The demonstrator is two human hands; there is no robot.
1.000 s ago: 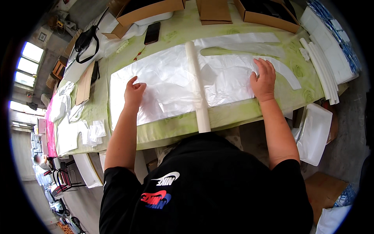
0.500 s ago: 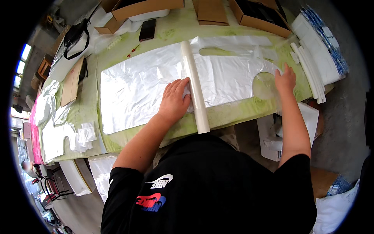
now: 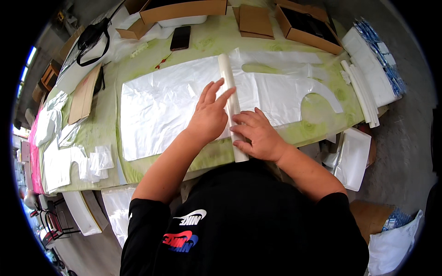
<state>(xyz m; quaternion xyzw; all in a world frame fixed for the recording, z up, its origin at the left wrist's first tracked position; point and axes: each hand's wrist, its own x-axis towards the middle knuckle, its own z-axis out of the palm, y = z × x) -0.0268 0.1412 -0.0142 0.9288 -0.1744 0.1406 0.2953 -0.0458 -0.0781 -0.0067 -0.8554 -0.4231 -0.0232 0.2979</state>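
Note:
A thin white plastic sheet cut like an apron (image 3: 161,110) lies flat on the green-covered table, with curved cut-outs toward its right end. Across its middle rests a whitish tube (image 3: 226,73), its near end reaching past the table's front edge. My left hand (image 3: 212,112) is at the tube's left side, fingers spread, with the fingertips at or just over it. On the other side my right hand (image 3: 261,134) has its fingers apart, their tips touching the lower part of the tube. Neither hand is wrapped round it.
Behind the sheet lie a dark phone (image 3: 180,37) and a cardboard piece (image 3: 256,22). An open cardboard box (image 3: 306,30) stands at the far right. Several white tubes (image 3: 363,96) lie along the right edge. Folded white plastic pieces (image 3: 60,165) and a cardboard sheet (image 3: 84,99) are at left.
My right hand has left the sheet's right end and come left to the tube. My left hand's fingers have lifted and spread. The strip at the sheet's right end now lies extended.

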